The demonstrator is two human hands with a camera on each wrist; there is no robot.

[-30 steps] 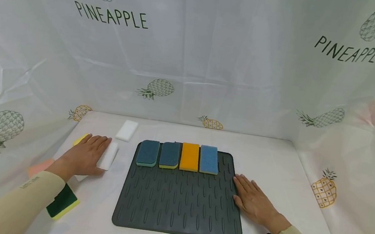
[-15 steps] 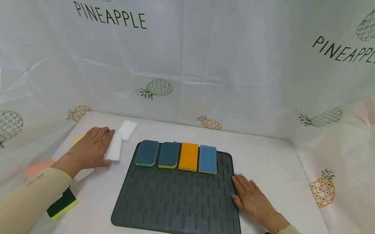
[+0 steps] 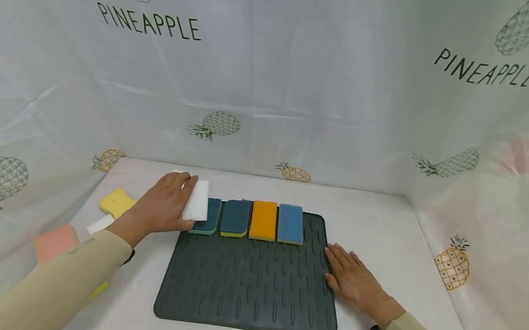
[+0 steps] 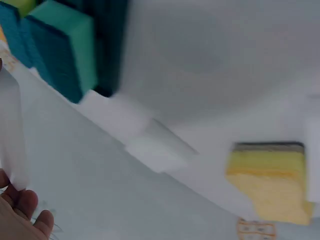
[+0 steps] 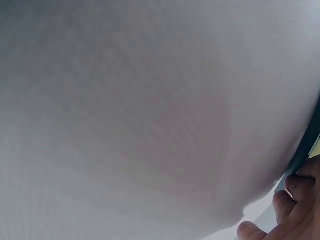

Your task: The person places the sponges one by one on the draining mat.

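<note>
In the head view my left hand pinches a white sponge block between thumb and fingers. The block overlaps the leftmost dark blue sponge at the back left of a dark ribbed mat. In the left wrist view the white block hangs from my fingertips, apart from the table. To the right along the row lie another dark blue sponge, an orange sponge and a light blue sponge. My right hand rests with extended fingers on the mat's right edge.
At the left lie a yellow sponge, a white block and a pink sponge. A yellow-edged sponge is mostly under the left sleeve. Another white block lies behind my left hand. Patterned sheeting rises behind the table.
My left hand has carried the white block off the left part of the table, rightward to the mat's back left corner. The right hand stays at the mat's edge.
</note>
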